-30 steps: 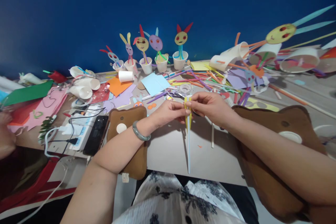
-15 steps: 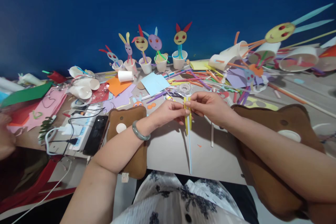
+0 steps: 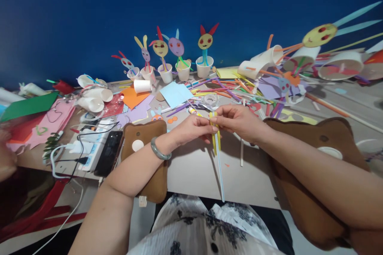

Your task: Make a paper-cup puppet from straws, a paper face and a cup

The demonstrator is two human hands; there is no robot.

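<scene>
While both forearms reach over the counter (image 3: 191, 175), the left hand (image 3: 193, 129) and the right hand (image 3: 239, 122) meet in front of the body, each with its grip clamped, thumb against fingers, on the upper part of a pale stick (image 3: 220, 175) and the yellow piece (image 3: 218, 143) alongside it. The pale stick slants down toward the person, its lower end near the counter's front edge; whether it touches there I cannot tell. To its right lie a small orange scrap (image 3: 227, 165) and a white stick (image 3: 242, 155). A brown pouch (image 3: 155, 183) lies beneath the left forearm. Just beyond the hands sits a roll of tape (image 3: 210, 99), with light blue paper (image 3: 176, 95) to its left. Along the blue wall (image 3: 191, 0), paper figures (image 3: 205, 41) stand in white cups (image 3: 205, 71).
</scene>
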